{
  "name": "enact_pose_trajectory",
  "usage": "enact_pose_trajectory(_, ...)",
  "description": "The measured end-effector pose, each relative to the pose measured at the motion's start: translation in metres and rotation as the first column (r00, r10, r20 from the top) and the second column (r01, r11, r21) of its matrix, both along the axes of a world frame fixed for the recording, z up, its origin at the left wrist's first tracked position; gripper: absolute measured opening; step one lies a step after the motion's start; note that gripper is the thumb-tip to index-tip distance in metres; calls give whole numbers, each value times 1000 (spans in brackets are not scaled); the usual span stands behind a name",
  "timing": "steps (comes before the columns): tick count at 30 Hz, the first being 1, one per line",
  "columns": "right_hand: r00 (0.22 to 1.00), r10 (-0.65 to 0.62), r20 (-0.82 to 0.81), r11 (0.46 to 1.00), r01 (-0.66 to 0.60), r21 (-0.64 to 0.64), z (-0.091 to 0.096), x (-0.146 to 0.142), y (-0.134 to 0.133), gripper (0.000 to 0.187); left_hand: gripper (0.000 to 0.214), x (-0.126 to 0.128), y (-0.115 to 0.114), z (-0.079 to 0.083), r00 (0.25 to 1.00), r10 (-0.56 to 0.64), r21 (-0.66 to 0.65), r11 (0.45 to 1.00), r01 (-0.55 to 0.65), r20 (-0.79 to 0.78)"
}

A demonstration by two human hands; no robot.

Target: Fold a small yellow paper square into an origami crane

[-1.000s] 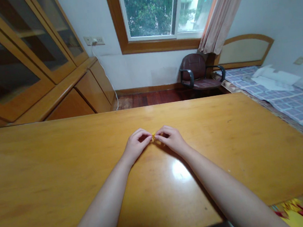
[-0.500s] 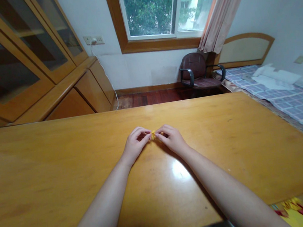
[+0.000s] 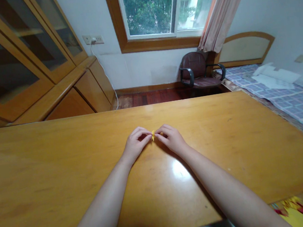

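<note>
A small piece of folded yellow paper (image 3: 153, 135) is held up between my two hands, just above the wooden table (image 3: 66, 181). My left hand (image 3: 136, 142) pinches its left side between thumb and fingertips. From the other side, the thumb and fingertips of my right hand (image 3: 172, 138) close on its right side. The paper shows as a narrow strip with a point facing down toward me. Its exact folded shape is too small to make out, and the fingertips cover its sides.
Low at the right, below the tabletop, a surface holds a yellow sheet (image 3: 296, 218) and crumpled yellow pieces (image 3: 292, 203). Beyond the table stand an armchair (image 3: 197, 70) and a bed (image 3: 288, 94). A glass-doored cabinet (image 3: 52, 81) lines the left.
The yellow paper looks narrower and more pointed, where before it appeared spread and crinkled. Both hands have stayed in nearly the same place.
</note>
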State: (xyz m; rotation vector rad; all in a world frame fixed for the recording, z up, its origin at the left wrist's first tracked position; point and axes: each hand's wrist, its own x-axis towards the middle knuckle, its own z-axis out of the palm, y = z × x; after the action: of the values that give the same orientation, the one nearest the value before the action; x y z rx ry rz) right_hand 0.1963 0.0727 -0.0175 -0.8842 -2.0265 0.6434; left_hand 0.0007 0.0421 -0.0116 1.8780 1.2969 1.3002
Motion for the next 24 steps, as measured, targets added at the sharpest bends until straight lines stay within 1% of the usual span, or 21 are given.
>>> enact_pose_trajectory(5,1000,3,-27,1000,-3,-8,0,0,0,10,6,1,-1,2,1000,16,3,1000,-16,-2)
enact_pose_trajectory(8,998,0,-58,1000,-1,-22,1,0,0,10,7,0,0,1,999,30,7,1000,-30,23)
enact_pose_trajectory(13,996,-28,-91,998,23,-56,1,2,-1,11,11,-1,1,0,988,82,-23,997,-80,130)
enact_pose_trajectory(17,996,-14,-90,998,8,-59,1,2,-2,11,14,-2,2,0,964,131,-76,990,-117,229)
enact_pose_trajectory(24,996,-25,-88,998,20,-57,0,2,-1,9,17,-1,2,0,933,147,-141,984,-106,329)
